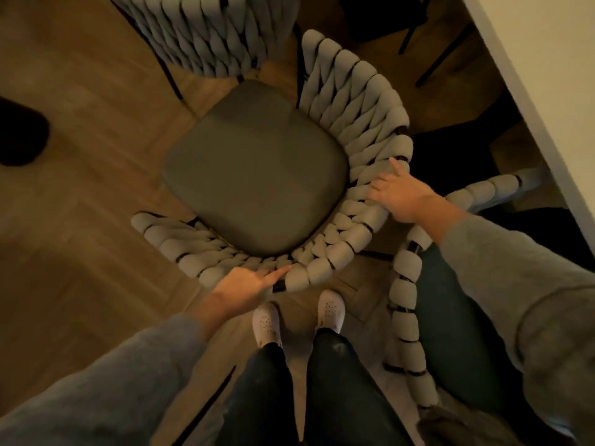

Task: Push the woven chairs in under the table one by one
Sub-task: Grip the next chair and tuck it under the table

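Your right hand [399, 194] grips the woven chair [254, 175] by its back; your left hand [248, 281] rests there, grip unclear. It's well off the table [547, 91] edge. The far chair [209, 37] and right-hand chair [405, 300] look out too.

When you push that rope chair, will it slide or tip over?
It should slide, not roll: the woven chair stands on smooth wooden floor. The ropes look squishy, but the dark frame between them likely keeps it stiff. With left hand and right hand on the back, tipping seems unlikely.
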`<state>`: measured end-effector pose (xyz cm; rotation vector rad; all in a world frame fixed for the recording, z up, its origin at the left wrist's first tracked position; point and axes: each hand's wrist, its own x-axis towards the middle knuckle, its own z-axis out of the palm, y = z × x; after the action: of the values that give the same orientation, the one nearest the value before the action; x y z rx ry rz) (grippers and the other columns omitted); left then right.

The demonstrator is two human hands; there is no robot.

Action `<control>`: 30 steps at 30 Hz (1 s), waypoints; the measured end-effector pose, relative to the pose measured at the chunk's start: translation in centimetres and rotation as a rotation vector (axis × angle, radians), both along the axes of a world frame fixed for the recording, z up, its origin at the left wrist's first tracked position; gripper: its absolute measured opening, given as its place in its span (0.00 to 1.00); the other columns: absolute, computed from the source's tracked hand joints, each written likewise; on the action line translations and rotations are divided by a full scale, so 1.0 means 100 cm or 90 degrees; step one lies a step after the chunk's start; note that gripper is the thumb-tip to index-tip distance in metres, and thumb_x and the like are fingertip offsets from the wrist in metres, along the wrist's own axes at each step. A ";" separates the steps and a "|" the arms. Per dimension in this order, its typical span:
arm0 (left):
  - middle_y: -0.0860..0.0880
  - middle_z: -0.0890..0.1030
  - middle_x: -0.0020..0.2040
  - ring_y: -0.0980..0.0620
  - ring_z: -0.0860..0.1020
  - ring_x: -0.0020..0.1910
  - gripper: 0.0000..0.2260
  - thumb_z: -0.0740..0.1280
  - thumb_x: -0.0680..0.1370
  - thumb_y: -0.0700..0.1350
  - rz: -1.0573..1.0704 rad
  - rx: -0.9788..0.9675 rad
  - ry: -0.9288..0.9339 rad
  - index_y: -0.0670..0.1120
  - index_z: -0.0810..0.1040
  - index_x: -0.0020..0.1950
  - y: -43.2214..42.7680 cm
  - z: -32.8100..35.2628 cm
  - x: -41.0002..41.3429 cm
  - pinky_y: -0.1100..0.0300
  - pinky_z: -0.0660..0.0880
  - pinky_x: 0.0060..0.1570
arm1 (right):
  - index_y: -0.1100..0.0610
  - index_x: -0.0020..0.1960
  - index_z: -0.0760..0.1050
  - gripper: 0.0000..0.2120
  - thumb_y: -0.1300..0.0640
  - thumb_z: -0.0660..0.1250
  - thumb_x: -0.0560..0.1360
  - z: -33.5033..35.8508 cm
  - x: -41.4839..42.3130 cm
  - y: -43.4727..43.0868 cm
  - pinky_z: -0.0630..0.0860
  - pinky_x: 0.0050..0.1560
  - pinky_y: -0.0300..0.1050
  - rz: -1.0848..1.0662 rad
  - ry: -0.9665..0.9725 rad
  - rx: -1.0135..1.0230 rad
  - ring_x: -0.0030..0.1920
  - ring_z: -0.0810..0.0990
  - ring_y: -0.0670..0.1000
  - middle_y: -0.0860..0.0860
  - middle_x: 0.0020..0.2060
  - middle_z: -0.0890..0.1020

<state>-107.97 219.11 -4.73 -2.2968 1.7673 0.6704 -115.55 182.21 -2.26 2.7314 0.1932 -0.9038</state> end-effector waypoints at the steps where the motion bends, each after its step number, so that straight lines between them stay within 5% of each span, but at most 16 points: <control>1: 0.51 0.82 0.52 0.51 0.79 0.35 0.34 0.67 0.75 0.46 -0.007 -0.008 0.002 0.53 0.57 0.78 0.013 0.003 0.005 0.62 0.61 0.26 | 0.50 0.73 0.63 0.28 0.59 0.65 0.75 0.000 0.008 -0.002 0.41 0.74 0.66 0.004 0.005 -0.015 0.75 0.58 0.57 0.54 0.72 0.67; 4: 0.55 0.83 0.40 0.56 0.76 0.26 0.36 0.79 0.64 0.46 -0.045 0.006 -0.028 0.50 0.72 0.71 0.049 0.012 0.024 0.68 0.56 0.22 | 0.47 0.71 0.67 0.23 0.56 0.65 0.77 -0.004 0.030 0.012 0.41 0.74 0.64 0.037 0.023 -0.003 0.76 0.56 0.56 0.53 0.72 0.68; 7: 0.53 0.82 0.36 0.54 0.77 0.26 0.37 0.81 0.61 0.44 -0.027 0.002 -0.054 0.46 0.75 0.69 0.086 0.013 0.049 0.67 0.64 0.22 | 0.47 0.62 0.74 0.14 0.53 0.65 0.76 -0.008 0.037 0.051 0.51 0.75 0.61 0.060 0.009 0.068 0.66 0.71 0.56 0.51 0.60 0.79; 9: 0.52 0.84 0.42 0.51 0.81 0.36 0.34 0.77 0.67 0.43 0.008 0.024 -0.046 0.46 0.71 0.72 0.116 0.013 0.066 0.62 0.75 0.33 | 0.48 0.58 0.74 0.12 0.52 0.65 0.75 -0.008 0.039 0.083 0.59 0.71 0.58 0.057 -0.017 0.106 0.60 0.75 0.55 0.51 0.55 0.80; 12: 0.48 0.84 0.52 0.47 0.83 0.48 0.31 0.73 0.71 0.41 0.046 0.011 -0.061 0.47 0.70 0.73 0.163 0.012 0.095 0.55 0.77 0.48 | 0.49 0.59 0.74 0.12 0.51 0.64 0.75 -0.008 0.047 0.131 0.64 0.66 0.54 0.042 -0.026 0.112 0.57 0.76 0.55 0.51 0.54 0.81; 16: 0.53 0.72 0.70 0.52 0.71 0.68 0.28 0.61 0.80 0.46 0.023 0.184 -0.129 0.54 0.55 0.78 0.203 0.012 0.130 0.58 0.63 0.67 | 0.50 0.61 0.72 0.14 0.51 0.64 0.76 -0.007 0.047 0.192 0.64 0.65 0.55 0.005 -0.025 0.085 0.57 0.76 0.56 0.52 0.54 0.80; 20: 0.53 0.65 0.75 0.52 0.63 0.73 0.33 0.63 0.78 0.55 0.033 0.249 -0.137 0.55 0.50 0.79 0.226 0.020 0.131 0.50 0.49 0.74 | 0.48 0.62 0.72 0.14 0.52 0.62 0.77 -0.009 0.041 0.241 0.61 0.68 0.57 -0.058 -0.027 0.064 0.58 0.75 0.57 0.52 0.55 0.79; 22: 0.52 0.65 0.74 0.51 0.63 0.73 0.37 0.65 0.75 0.61 0.013 0.193 -0.104 0.53 0.52 0.79 0.227 0.021 0.112 0.45 0.45 0.75 | 0.46 0.64 0.71 0.15 0.52 0.61 0.77 -0.009 0.036 0.257 0.60 0.68 0.57 -0.074 -0.023 0.051 0.58 0.75 0.56 0.52 0.56 0.79; 25: 0.51 0.68 0.72 0.50 0.67 0.70 0.36 0.65 0.73 0.63 0.077 0.083 -0.044 0.52 0.58 0.77 0.221 0.013 0.075 0.51 0.55 0.72 | 0.44 0.65 0.71 0.15 0.52 0.60 0.79 -0.008 0.028 0.287 0.61 0.67 0.57 -0.103 -0.021 0.050 0.59 0.75 0.56 0.52 0.56 0.78; 30: 0.47 0.73 0.67 0.47 0.74 0.62 0.28 0.64 0.78 0.49 0.099 0.070 -0.014 0.52 0.59 0.76 0.231 0.001 0.047 0.53 0.71 0.57 | 0.45 0.66 0.71 0.15 0.52 0.59 0.80 -0.003 -0.006 0.346 0.62 0.67 0.57 -0.174 0.011 0.044 0.58 0.74 0.56 0.52 0.56 0.78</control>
<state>-103.23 242.25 -4.59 -2.3738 1.5144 0.7445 -116.10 216.78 -2.57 2.8613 -0.1527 -1.0069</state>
